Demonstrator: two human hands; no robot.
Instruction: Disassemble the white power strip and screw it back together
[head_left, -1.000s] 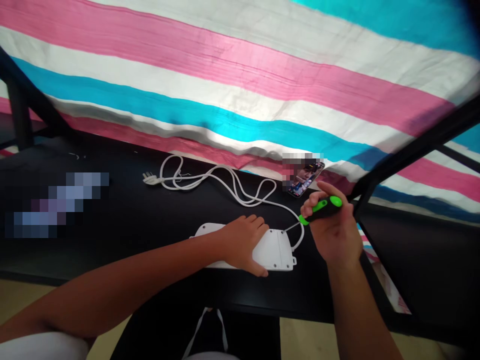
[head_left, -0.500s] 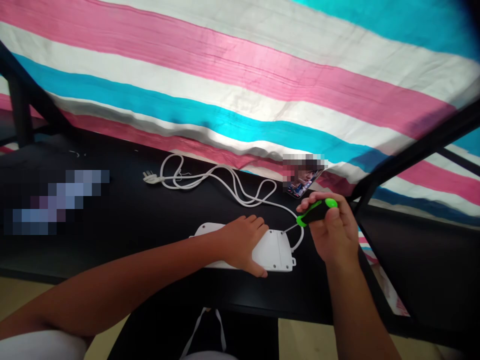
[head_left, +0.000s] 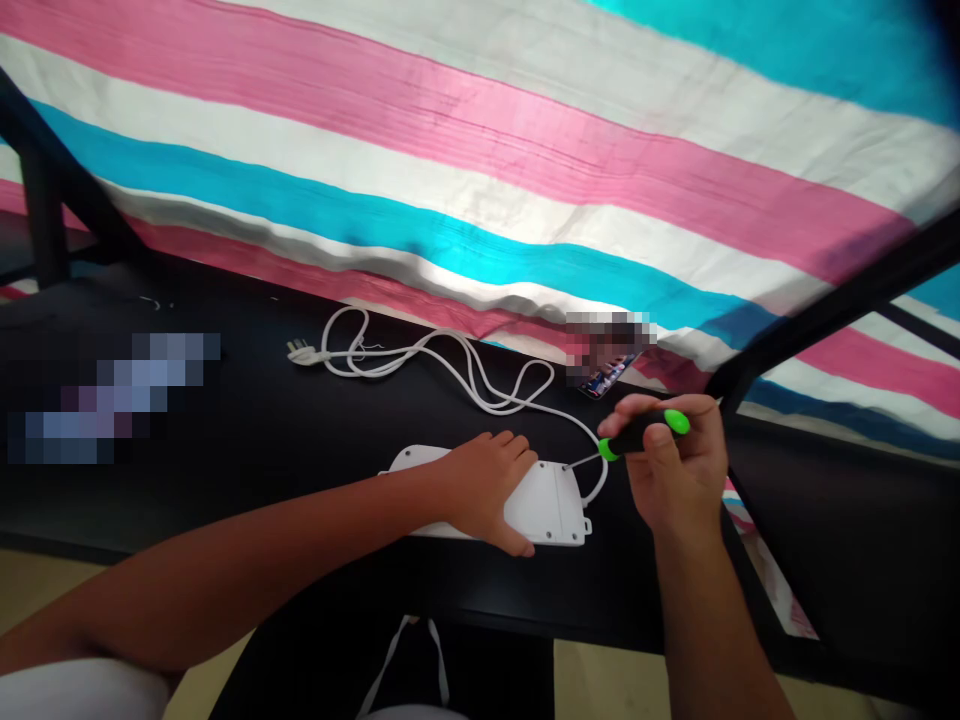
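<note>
Black table (head_left: 225,450), striped pink-white-cyan cloth (head_left: 480,180) behind, black frame (head_left: 832,310).

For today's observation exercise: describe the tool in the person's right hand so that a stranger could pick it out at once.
Start at the black table below the striped cloth. At its near edge the left hand presses a white power strip. The screwdriver is in the right hand beside it: the only black-and-green thing there.
</note>
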